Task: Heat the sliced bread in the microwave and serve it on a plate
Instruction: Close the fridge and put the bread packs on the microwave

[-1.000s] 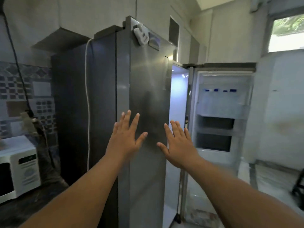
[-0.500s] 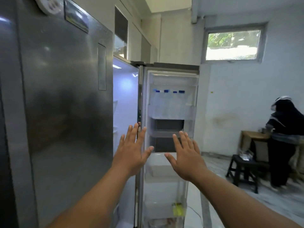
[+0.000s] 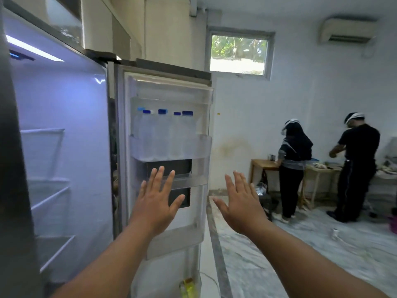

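Both my hands are raised in front of me, palms forward, fingers spread, holding nothing. My left hand [image 3: 155, 203] hovers in front of the open fridge door [image 3: 169, 91], near its middle shelf. My right hand [image 3: 241, 203] is to the right of the door's edge, over the floor. The lit fridge interior [image 3: 62, 130] on the left shows bare glass shelves. No bread, plate or microwave is in view.
Several water bottles [image 3: 164, 134] with blue caps stand in the upper door bin. A yellow item [image 3: 188, 288] sits in the bottom door bin. Two people [image 3: 294, 168] [image 3: 356, 168] stand at wooden tables [image 3: 264, 163] by the far right wall. Marble floor [image 3: 300, 254] lies open to the right.
My view has swung right, past the steel fridge side, to the open door and lit interior. The microwave left the view. Both hands stayed open and raised.
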